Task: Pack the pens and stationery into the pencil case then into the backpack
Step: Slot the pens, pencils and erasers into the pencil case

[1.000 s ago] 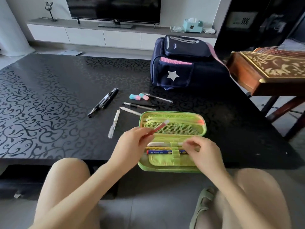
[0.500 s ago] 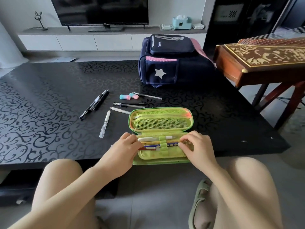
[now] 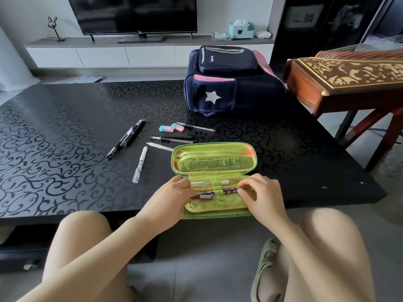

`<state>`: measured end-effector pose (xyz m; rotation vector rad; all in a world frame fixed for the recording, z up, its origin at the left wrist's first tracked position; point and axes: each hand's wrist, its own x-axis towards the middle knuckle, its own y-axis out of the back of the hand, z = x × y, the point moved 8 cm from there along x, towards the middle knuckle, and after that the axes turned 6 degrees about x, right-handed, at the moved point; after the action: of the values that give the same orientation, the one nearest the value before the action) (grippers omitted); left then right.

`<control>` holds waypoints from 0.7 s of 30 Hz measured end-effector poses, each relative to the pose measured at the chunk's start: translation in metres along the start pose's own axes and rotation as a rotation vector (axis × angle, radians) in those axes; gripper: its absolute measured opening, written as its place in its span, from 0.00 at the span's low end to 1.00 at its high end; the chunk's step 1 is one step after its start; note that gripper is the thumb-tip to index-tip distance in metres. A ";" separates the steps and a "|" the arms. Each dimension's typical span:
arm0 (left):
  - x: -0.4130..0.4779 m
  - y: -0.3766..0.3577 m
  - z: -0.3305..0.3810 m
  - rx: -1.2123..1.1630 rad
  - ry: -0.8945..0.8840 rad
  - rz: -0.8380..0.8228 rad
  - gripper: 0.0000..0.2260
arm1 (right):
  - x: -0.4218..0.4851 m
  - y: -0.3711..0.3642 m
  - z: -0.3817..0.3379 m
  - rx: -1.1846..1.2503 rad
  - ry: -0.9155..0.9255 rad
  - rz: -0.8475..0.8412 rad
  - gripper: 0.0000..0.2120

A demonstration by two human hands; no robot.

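Green pencil case [image 3: 214, 158] lay open at the table's [image 3: 65, 131] near edge. Both hands pinched a red pen [image 3: 204, 196] lying left-to-right under its loops, my left hand [image 3: 172, 198] nearer the loose pens [image 3: 139, 163], my right hand [image 3: 260, 196] opposite.

Soft daylight, probably from the left, glares on the glossy table [image 3: 65, 131]; wide-angle edges bend.

Open green pencil case [image 3: 213, 159] on black table [image 3: 65, 149], both hands inside, loose pens [image 3: 139, 164] beside, backpack [image 3: 231, 83] behind
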<state>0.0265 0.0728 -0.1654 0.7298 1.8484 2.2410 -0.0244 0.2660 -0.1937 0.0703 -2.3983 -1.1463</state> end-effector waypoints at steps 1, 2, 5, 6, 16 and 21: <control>0.002 -0.002 0.000 -0.001 -0.004 0.000 0.07 | 0.000 -0.001 0.001 -0.002 0.000 -0.002 0.06; 0.004 -0.004 0.000 0.000 -0.019 0.003 0.08 | 0.000 -0.001 0.001 -0.005 0.002 -0.003 0.06; 0.010 -0.009 0.009 -0.010 -0.069 -0.015 0.08 | 0.000 0.000 0.000 -0.004 0.012 0.005 0.05; 0.012 -0.012 0.013 -0.003 -0.078 -0.020 0.08 | 0.000 0.000 0.000 -0.002 0.013 0.006 0.05; 0.023 -0.011 0.008 -0.140 0.120 0.056 0.12 | 0.007 0.003 -0.011 -0.095 0.047 -0.050 0.02; 0.003 0.011 -0.067 -0.093 0.425 0.174 0.10 | 0.038 -0.001 -0.043 -0.064 0.077 -0.086 0.02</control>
<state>-0.0041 0.0119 -0.1622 0.4364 1.8926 2.7477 -0.0393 0.2246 -0.1559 0.1952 -2.3093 -1.2359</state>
